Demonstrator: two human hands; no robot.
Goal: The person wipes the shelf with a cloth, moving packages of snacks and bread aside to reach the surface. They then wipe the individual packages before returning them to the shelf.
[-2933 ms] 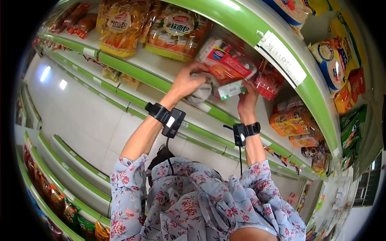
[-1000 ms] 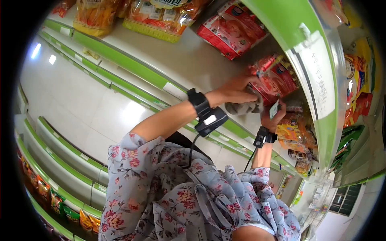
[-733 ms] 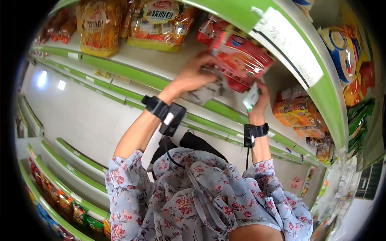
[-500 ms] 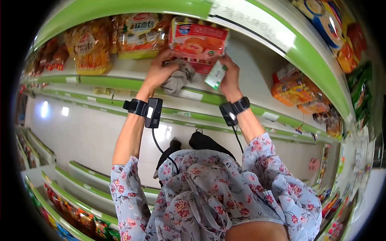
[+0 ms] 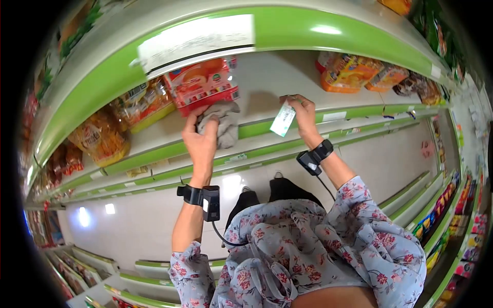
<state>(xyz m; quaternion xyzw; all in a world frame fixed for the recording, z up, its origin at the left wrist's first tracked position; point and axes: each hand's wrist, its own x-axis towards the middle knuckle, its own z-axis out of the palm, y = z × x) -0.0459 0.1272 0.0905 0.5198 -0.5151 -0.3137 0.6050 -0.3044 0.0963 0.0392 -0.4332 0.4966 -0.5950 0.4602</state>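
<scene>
A shopper's left hand (image 5: 201, 143) bunches a crumpled grey cloth (image 5: 222, 123) against the white shelf (image 5: 267, 95) just below a red snack packet (image 5: 203, 84), while the right hand (image 5: 304, 114) pinches a small green-and-white price card (image 5: 283, 119) clear of the wiping.

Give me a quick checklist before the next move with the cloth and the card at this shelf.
1. Left hand grips the grey cloth: ok.
2. Right hand pinches the small white-green card: ok.
3. Red package sits on the shelf, above the cloth: ok.
4. Cloth touching the red package: cannot tell.
5. Shelf patch between the red package and the orange bags bare: ok.
6. Print on the card readable: not ok, too blurred.
</scene>
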